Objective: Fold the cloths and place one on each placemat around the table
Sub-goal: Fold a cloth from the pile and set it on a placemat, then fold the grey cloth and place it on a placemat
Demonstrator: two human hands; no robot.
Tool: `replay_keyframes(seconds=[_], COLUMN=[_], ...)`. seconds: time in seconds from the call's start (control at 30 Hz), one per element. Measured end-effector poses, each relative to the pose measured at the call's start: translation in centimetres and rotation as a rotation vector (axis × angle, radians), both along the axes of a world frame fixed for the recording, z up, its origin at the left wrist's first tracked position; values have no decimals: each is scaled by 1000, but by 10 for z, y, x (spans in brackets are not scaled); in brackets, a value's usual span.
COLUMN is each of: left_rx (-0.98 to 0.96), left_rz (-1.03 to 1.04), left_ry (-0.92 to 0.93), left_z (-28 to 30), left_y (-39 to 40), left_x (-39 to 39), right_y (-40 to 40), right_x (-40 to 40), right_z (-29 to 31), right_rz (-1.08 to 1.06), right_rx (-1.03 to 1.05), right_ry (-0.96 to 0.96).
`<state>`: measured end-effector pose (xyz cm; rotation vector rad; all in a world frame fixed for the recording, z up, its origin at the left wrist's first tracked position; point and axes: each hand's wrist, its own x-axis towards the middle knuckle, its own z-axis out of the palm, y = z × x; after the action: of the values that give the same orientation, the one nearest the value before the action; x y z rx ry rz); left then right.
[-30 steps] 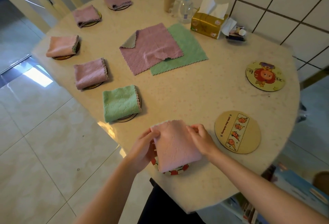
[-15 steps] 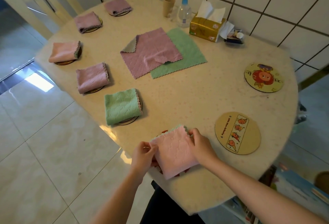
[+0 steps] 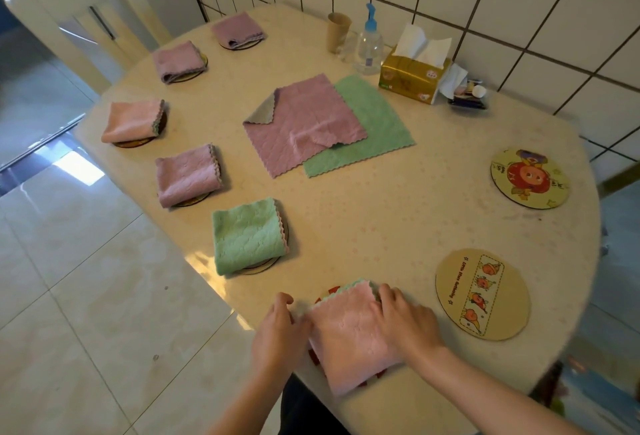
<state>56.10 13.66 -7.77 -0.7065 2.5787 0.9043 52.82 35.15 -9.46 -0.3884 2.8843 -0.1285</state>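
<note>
Folded pink cloth lying on a red-edged placemat at the near edge of the desk. Right hand pressed flat on the cloth's right side, grip relaxed, fingers fairly straight. Left hand touching the left edge, fingers loosely curled; whether pinching, cannot tell. Two bare placemats to the right.

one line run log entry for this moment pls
step: setting pink folded cloth on near placemat | left hand: at its left edge | right hand: flat on it | unfolded cloths: two | bare placemats: two
</note>
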Motion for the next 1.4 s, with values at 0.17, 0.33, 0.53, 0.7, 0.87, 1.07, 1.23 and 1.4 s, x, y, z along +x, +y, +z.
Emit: replay_keyframes(seconds=[0.17, 0.33, 0.53, 0.7, 0.87, 1.07, 1.23, 1.4], left_rx=[-72, -88, -242, -366, -405, -91, 191, 219], left_rz=[-275, -406, -560, -661, -784, -459, 58, 63], left_ry=[125, 271, 294, 256, 438, 432, 629, 987], left_z=[18, 28, 2, -24, -36, -25, 38, 92], left_y=[-19, -45, -79, -100, -119, -132, -127, -101], left_x=[-62, -168, -278, -322, -334, -362, -390, -366], right_y=[-3, -39, -72, -86, -100, -111, -120, -97], right_x=[-58, -163, -277, -335, -363, -390, -405, -377], right_z=[24, 33, 22, 6, 1, 18, 67, 113], right_rz=[-51, -30, -20, -57, -23, -143, -263, -155], right_rx=[-7, -39, -22, 6, 87, -17, -471, -829], right_ry=[10, 59, 101, 54, 22, 179, 315, 537])
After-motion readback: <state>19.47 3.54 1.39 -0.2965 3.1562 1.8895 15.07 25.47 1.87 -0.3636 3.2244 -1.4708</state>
